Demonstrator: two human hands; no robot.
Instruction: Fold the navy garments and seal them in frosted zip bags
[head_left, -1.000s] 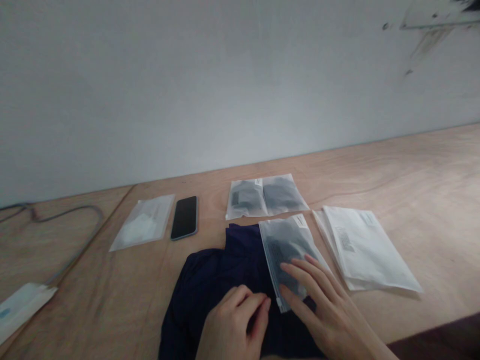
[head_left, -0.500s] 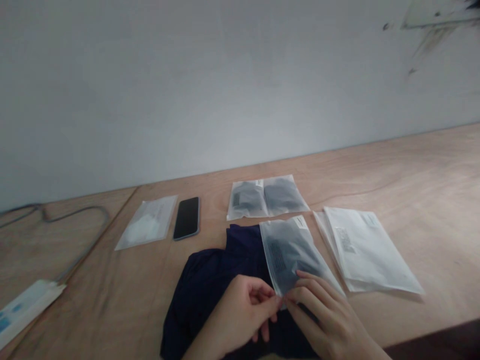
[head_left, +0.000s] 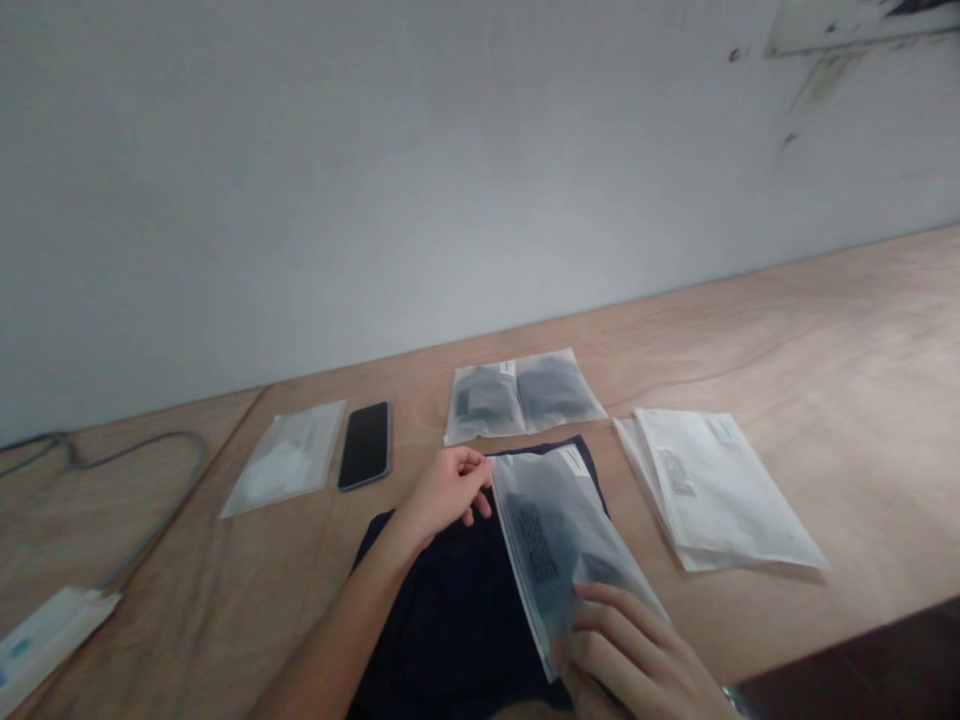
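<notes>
Wooden table (head_left: 750, 370) beneath both hands, left (head_left: 454, 490) and right (head_left: 626, 650) apart, pinching opposite ends of one frosted bag's (head_left: 555, 530) edge.

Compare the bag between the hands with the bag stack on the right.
The held bag shows dark contents, while the bag stack looks white throughout. The held bag is single and lies over navy cloth; the bag stack has at least two, directly on the table. Both carry a printed block.
</notes>
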